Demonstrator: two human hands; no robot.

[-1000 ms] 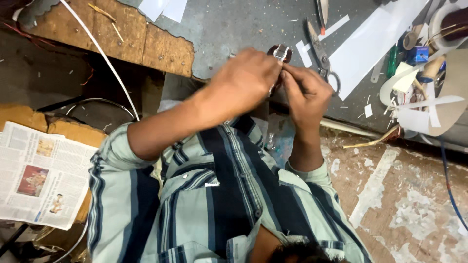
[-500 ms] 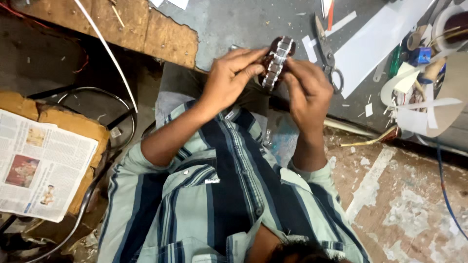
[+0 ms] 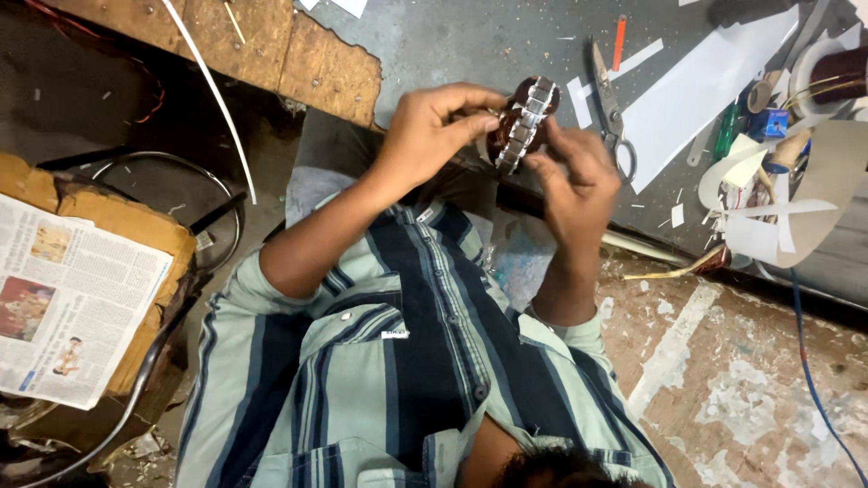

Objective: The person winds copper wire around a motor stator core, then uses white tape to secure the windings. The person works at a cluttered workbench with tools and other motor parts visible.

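Note:
Both my hands hold one small motor core, a round piece with silver metal laminations and dark brown copper windings, above the grey bench top. My left hand grips it from the left, fingers curled over its top edge. From below and to the right, my right hand presses fingertips against the metal band. My striped shirt fills the lower middle of the view.
Scissors lie just right of the hands, beside white paper strips and an orange pen. A copper wire spool and paper scraps crowd the far right. A wooden board and a newspaper are at left.
My left hand, which covered the motor core a second ago, has shifted left and opened its grip, so the silver band now shows. Both hands stay on the piece.

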